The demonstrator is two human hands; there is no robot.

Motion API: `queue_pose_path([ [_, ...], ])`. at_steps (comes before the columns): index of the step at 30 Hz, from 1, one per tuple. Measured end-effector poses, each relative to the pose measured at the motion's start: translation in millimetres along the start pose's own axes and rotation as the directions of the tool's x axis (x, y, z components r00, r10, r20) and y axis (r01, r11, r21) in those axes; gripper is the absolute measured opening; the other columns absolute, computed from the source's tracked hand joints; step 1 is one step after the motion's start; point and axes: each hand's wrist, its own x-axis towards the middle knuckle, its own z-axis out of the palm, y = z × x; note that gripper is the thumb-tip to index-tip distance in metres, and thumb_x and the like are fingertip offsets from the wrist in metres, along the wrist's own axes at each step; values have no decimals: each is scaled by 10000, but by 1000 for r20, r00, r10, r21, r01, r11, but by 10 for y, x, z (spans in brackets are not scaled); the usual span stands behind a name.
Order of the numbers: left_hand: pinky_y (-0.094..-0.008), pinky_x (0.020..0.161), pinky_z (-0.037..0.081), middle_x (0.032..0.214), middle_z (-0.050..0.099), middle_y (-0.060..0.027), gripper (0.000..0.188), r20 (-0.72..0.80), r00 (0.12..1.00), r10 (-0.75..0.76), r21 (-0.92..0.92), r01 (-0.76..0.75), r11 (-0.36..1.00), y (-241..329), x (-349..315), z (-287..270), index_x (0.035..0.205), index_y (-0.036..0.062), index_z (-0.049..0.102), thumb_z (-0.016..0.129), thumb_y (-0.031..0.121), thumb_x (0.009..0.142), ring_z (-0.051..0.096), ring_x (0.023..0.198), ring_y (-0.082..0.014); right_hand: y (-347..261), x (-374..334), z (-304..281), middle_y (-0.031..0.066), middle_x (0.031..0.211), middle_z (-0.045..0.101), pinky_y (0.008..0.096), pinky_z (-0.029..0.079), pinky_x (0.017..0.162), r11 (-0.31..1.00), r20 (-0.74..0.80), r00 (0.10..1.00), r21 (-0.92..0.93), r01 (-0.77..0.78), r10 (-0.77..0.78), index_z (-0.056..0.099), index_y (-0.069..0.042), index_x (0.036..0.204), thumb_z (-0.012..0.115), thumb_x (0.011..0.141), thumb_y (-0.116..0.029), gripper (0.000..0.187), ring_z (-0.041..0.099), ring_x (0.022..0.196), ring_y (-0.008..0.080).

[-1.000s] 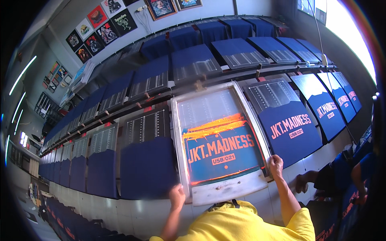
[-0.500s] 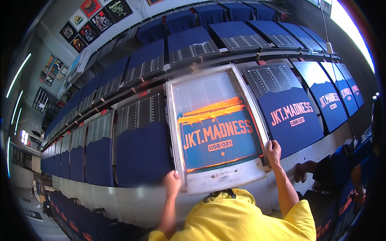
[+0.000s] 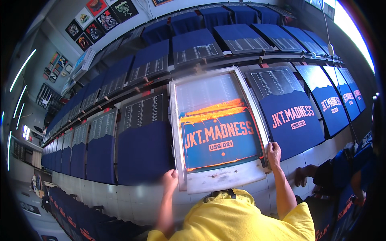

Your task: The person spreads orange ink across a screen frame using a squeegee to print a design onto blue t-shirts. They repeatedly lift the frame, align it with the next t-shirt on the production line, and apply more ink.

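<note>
A screen-printing frame (image 3: 175, 120) with pale rails lies tilted in front of me, over one of the print boards. Streaks of thick orange ink (image 3: 213, 113) cross its mesh, above stencilled lettering. A pale flat panel (image 3: 225, 177) forms the frame's near end. My left hand (image 3: 170, 180), fingers curled, is at the lower left corner of the frame. On the opposite side, my right hand (image 3: 274, 154) grips the right rail near its lower end. What lies directly beneath the mesh is mostly hidden.
Navy shirts on boards stand in rows: a plain one (image 3: 142, 154) at left, a printed one (image 3: 295, 120) at right. Wooden pegs line a rail (image 3: 138, 82) behind. Another person (image 3: 354, 164) is at the lower right. Printed navy fabric (image 3: 76, 217) hangs behind me, lower left.
My view has shifted slightly, so the far rows sit a little lower and farther right. Both hands stay at the frame's sides, and the frame has barely moved.
</note>
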Motion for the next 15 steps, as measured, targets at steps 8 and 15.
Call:
queue_pose_path([
  [8,-321,637,441,753,645,-46,289,10,999,-48,-224,49,973,-45,-50,-63,981,-39,715,621,235,977,559,696,-128,168,66,104,205,836,689,423,497,731,999,26,1000,47,-16,15,671,29,976,587,976,-266,307,665,774,330],
  [15,-284,643,409,752,614,14,308,48,986,-162,-428,167,888,64,-130,-59,990,-37,702,581,245,1013,498,688,-74,70,92,50,183,705,652,428,470,660,992,153,981,-7,-123,123,662,67,853,511,998,-325,444,584,621,263],
])
